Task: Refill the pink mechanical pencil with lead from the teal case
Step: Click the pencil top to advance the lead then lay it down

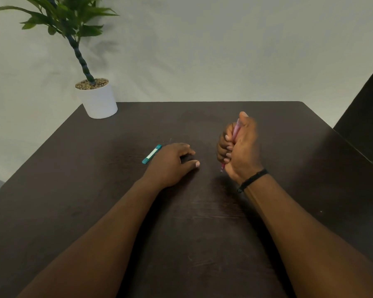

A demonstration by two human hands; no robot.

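My right hand (240,149) is closed in a fist around the pink mechanical pencil (235,131), held nearly upright above the table. Its tip points down near the table and my thumb rests over its top end. The teal lead case (151,154) lies flat on the dark table (95,190), just left of my left hand (172,163). That hand rests palm down on the table with its fingers spread and nothing in it. Thin lead sticks seem to lie beyond the case, too faint to be sure.
A white pot with a green plant (97,100) stands on the table's far left corner. A pale wall runs behind the table. A dark piece of furniture (366,117) stands past the right edge.
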